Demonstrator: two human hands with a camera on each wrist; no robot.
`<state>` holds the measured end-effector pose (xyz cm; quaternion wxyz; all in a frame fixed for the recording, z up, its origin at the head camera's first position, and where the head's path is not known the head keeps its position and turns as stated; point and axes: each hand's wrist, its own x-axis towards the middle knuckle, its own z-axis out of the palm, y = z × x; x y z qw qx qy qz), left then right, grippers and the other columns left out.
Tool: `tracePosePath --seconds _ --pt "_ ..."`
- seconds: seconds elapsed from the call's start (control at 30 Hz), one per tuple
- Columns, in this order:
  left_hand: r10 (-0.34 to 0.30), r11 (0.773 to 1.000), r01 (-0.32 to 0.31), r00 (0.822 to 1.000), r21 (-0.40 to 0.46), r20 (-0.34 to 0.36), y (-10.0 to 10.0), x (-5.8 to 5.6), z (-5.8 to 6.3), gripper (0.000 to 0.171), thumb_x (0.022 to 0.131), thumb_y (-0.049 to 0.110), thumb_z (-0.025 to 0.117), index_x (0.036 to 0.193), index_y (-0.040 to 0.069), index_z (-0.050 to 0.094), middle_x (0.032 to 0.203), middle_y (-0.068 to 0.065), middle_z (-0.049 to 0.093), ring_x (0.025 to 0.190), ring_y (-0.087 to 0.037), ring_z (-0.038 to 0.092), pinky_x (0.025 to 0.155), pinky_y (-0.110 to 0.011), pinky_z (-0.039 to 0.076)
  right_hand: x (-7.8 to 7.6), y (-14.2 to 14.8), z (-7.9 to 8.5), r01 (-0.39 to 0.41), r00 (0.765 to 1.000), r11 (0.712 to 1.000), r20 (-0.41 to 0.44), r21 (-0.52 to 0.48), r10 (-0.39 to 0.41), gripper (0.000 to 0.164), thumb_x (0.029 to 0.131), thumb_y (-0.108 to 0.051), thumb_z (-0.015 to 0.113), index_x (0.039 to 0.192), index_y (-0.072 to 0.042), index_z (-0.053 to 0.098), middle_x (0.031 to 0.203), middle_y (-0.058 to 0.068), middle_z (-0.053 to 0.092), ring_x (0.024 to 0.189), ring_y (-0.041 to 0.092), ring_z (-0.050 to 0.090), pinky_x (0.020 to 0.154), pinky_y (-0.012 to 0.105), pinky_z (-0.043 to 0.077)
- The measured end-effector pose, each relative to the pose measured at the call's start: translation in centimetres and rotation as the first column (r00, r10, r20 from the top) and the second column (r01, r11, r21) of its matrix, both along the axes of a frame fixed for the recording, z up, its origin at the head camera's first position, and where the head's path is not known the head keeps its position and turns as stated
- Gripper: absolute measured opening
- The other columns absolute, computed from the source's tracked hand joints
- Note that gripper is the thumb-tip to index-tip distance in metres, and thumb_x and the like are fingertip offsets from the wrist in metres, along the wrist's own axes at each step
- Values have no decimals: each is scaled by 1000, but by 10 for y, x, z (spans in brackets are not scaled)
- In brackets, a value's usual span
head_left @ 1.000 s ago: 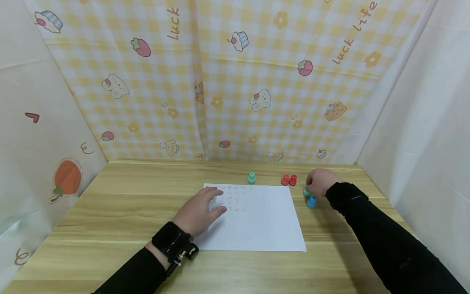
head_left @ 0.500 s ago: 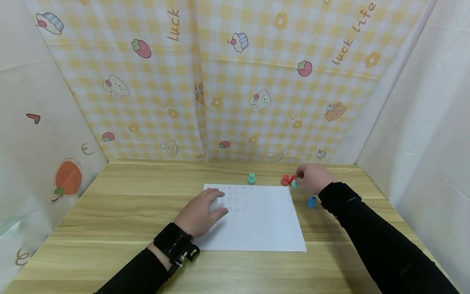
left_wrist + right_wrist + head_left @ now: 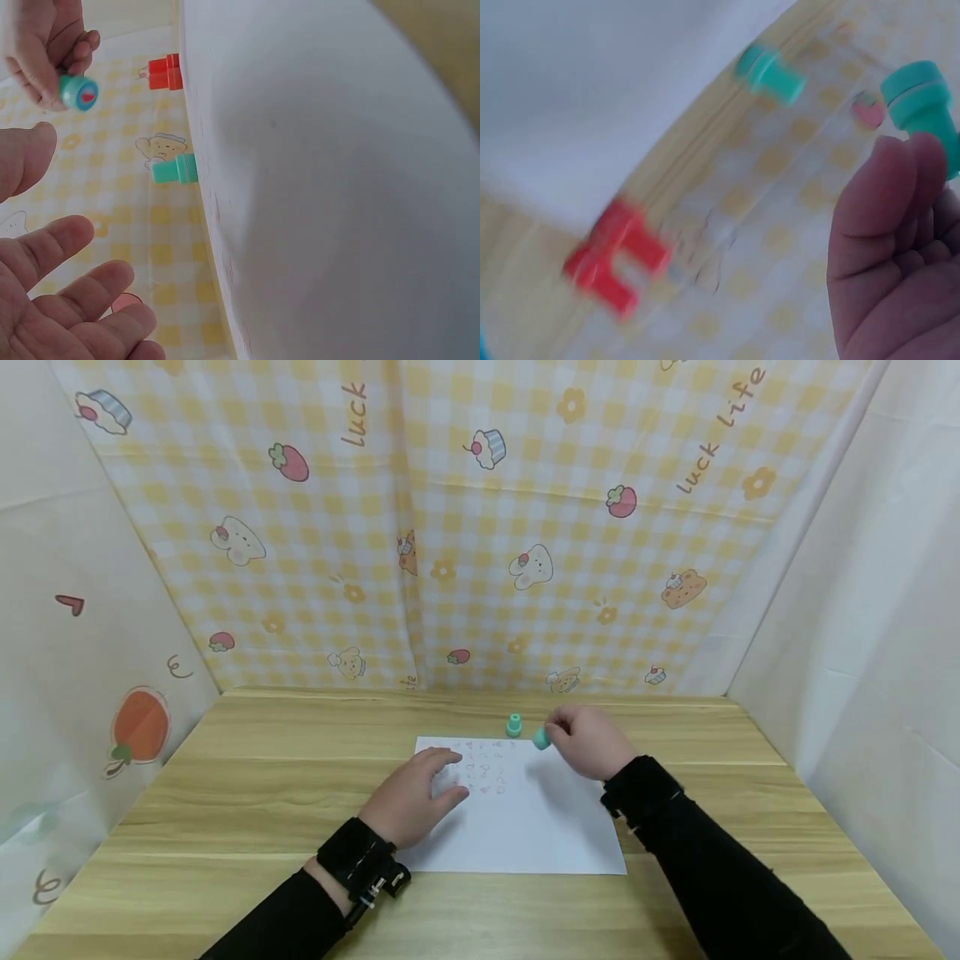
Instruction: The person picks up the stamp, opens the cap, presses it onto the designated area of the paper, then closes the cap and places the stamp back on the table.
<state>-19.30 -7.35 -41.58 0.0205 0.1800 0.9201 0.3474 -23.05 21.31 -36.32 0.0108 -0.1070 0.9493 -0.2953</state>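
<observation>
Between thumb and fingers my right hand (image 3: 592,743) pinches a green stamp (image 3: 542,739), held above the far right part of the white paper (image 3: 525,835). In the left wrist view, the face of that stamp (image 3: 79,94) shows a red mark. A second green stamp (image 3: 513,725) stands on the table just beyond the paper's far edge. My left hand (image 3: 408,797) is over the paper's left side, its fingers spread and holding nothing; whether it touches the sheet I cannot tell. Small faint marks in rows cover the paper's upper left.
Two red stamps (image 3: 619,259) stand side by side near the paper; my right hand hides them in the head view. A blue edge (image 3: 482,349) shows at the right wrist view's border. A checked cloth (image 3: 450,527) hangs behind the wooden table (image 3: 247,793).
My right hand has carried the green stamp from beside the blue stamp at the right, leftward past the red stamps, to above the paper. The left hand has hardly moved.
</observation>
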Motion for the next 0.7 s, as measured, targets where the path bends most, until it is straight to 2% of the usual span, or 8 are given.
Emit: tracePosePath --seconds 0.13,0.33,0.5,0.63,0.7 --pt "-3 1000 3 1000 3 -10 1 1 0 51 101 32 72 145 9 60 154 -11 57 146 -32 52 121 -52 43 8 -23 -5 15 999 996 43 -88 -12 24 110 -22 55 111 -6 73 99 11 71 76 19 56 66 30 48" --pt "-2 1000 3 999 17 -32 1 2 1 51 101 31 73 146 9 60 153 -10 58 145 -30 54 119 -51 45 15 -46 -10 53 994 970 101 -238 -29 20 110 -22 58 104 -8 71 84 7 66 70 19 60 64 30 52" --pt "-5 999 9 997 44 -80 2 2 1 52 101 29 73 147 10 58 152 -8 59 142 -28 56 117 -50 48 22 -55 -15 70 991 939 128 -337 -27 16 109 -20 60 102 -9 71 86 11 70 70 18 62 67 30 57" --pt "-13 997 22 994 75 -113 4 4 4 52 100 26 74 148 10 58 150 -9 60 140 -28 58 114 -50 50 29 -62 -18 50 992 928 127 -369 -2 14 108 -16 60 102 -8 71 89 12 72 71 16 63 67 29 56" --pt "-21 995 31 994 91 -108 4 5 6 53 100 26 74 148 11 58 150 -9 61 140 -27 58 114 -50 51 31 -65 -19 24 993 930 113 -368 19 13 108 -15 60 104 -7 71 89 11 72 72 14 64 67 28 56"
